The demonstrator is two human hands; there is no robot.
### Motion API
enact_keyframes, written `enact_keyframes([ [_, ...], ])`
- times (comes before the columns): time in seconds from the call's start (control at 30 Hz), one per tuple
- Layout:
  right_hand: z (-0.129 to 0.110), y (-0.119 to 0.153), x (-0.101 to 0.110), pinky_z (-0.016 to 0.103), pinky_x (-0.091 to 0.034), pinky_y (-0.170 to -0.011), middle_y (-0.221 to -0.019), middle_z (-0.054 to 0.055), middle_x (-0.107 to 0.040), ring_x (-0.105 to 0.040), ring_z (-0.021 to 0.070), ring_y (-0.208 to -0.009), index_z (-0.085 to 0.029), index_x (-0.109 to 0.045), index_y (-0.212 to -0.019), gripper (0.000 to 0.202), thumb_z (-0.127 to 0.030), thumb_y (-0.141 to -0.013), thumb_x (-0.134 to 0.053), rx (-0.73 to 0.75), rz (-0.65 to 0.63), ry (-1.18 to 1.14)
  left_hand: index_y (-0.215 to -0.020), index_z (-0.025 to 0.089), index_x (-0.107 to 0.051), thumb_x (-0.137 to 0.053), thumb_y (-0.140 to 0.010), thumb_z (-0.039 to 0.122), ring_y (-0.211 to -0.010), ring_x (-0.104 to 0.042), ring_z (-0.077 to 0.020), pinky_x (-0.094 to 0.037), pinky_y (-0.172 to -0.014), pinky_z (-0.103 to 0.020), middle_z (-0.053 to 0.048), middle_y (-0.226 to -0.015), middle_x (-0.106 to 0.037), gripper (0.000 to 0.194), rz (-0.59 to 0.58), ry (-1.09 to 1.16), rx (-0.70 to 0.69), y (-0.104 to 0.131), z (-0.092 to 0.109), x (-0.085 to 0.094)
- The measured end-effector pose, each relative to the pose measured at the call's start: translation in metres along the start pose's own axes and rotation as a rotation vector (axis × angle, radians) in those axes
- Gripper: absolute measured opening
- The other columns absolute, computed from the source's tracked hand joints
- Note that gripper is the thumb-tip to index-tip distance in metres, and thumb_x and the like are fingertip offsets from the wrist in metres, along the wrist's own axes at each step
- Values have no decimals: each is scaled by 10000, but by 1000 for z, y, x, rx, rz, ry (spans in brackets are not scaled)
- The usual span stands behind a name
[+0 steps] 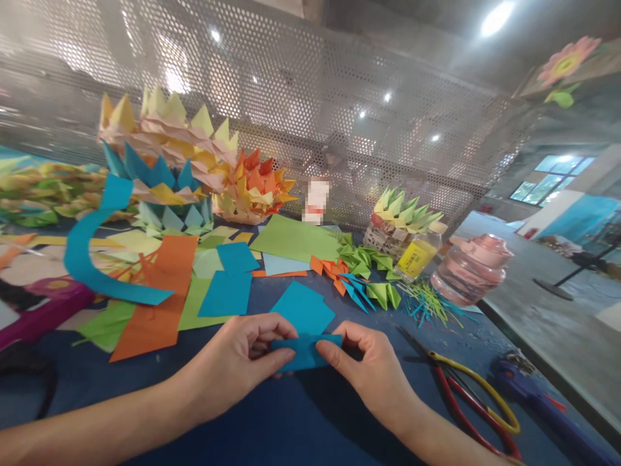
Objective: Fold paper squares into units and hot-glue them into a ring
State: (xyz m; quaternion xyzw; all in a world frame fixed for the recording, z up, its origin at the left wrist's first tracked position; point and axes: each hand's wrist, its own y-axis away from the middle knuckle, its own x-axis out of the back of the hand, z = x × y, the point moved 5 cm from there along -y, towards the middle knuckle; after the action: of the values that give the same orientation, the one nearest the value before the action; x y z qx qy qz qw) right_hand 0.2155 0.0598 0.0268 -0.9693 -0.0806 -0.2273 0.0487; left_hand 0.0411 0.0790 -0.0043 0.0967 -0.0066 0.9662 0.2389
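Between both hands is a small folded piece of blue paper (310, 355), held just above the dark blue tabletop. My left hand (247, 346) pinches its left end between thumb and fingers. At the right end, my right hand (361, 353) grips it the same way, thumb on the near face. Directly behind lie flat blue paper squares (303, 309). More blue squares (226, 294) rest to the left, beside an orange paper strip (160, 291). A curled blue strip (80, 249) arches over the papers at the left.
Scissors (466, 382) with red and yellow handles and a purple glue gun (538, 401) lie at right. A magenta glue gun (48, 310) is at left. Folded paper crowns (165, 168), a clear bottle (420, 252) and a pink bottle (470, 272) stand behind.
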Motion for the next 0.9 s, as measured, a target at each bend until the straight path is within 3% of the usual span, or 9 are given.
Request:
enact_keyframes([
  [0.37, -10, 5, 0, 209, -344, -537, -587, -48, -519, -430, 91, -558, -175, -620, -667, 251, -339, -858, -635, 157, 43, 107, -895, 180, -596, -638, -768, 340, -644, -668, -128, -545, -629, -223, 28, -744, -672, 208, -29, 26, 33, 1, 1, -2],
  [0.57, -23, 13, -1, 204, -407, -591, -633, -26, -611, -547, 102, -597, -183, -663, -703, 167, -262, -849, -672, 363, 111, 239, -912, 176, -668, -676, -731, 356, -585, -602, -105, -486, -553, -205, 16, -787, -678, 256, -72, -20, 81, 7, 11, -5],
  [0.73, -28, 20, -4, 187, -435, -602, -663, -9, -632, -588, 102, -627, -175, -661, -717, 152, -238, -855, -680, 458, 124, 239, -730, 177, -711, -644, -758, 294, -619, -544, -92, -403, -567, -176, 44, -654, -609, 138, -114, -144, -16, 9, 21, -5],
  [0.9, -27, 21, -6, 193, -431, -605, -669, -10, -632, -581, 100, -624, -176, -666, -726, 145, -241, -855, -675, 446, 115, 216, -636, 169, -650, -596, -786, 281, -623, -514, -92, -365, -574, -184, 51, -606, -549, 195, -103, -258, -70, 8, 21, -5],
])
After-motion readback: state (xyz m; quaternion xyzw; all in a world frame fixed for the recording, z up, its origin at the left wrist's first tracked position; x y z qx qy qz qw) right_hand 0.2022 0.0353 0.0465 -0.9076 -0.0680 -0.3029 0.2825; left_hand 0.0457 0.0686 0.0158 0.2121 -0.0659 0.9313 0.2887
